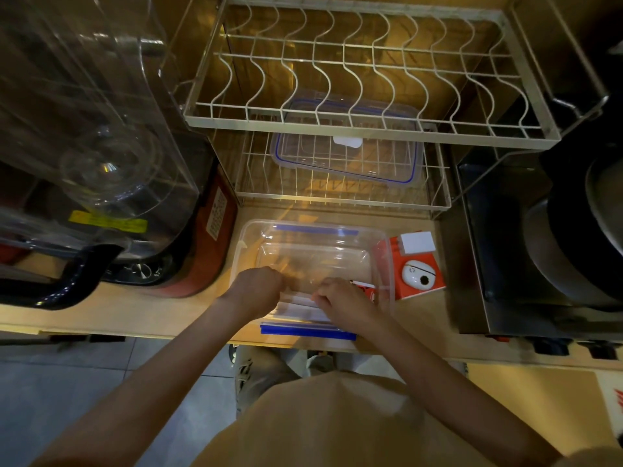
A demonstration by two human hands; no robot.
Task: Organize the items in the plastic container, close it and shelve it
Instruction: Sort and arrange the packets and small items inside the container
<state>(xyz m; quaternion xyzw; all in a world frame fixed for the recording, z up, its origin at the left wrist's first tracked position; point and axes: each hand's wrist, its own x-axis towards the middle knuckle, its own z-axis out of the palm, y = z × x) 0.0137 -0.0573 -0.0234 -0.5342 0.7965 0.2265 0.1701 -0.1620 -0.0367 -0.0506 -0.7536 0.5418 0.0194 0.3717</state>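
Note:
A clear plastic container (381, 251) with blue clips stands open on the wooden counter, right in front of me. Both my hands are inside it at its near end. My left hand (256, 289) is closed, and what its fingers hold is hidden. My right hand (340, 299) pinches a white flat item (303, 303) lying against the near wall. A red and white packet (365, 288) shows just right of my right hand inside the container. The clear lid (347, 153) with a blue seal lies on the lower wire rack behind.
A red box (419, 264) with a white round device pictured on it lies right of the container. A two-tier wire dish rack (337, 123) stands behind. A blender with a clear cover (101, 146) fills the left, a dark appliance (556, 247) the right.

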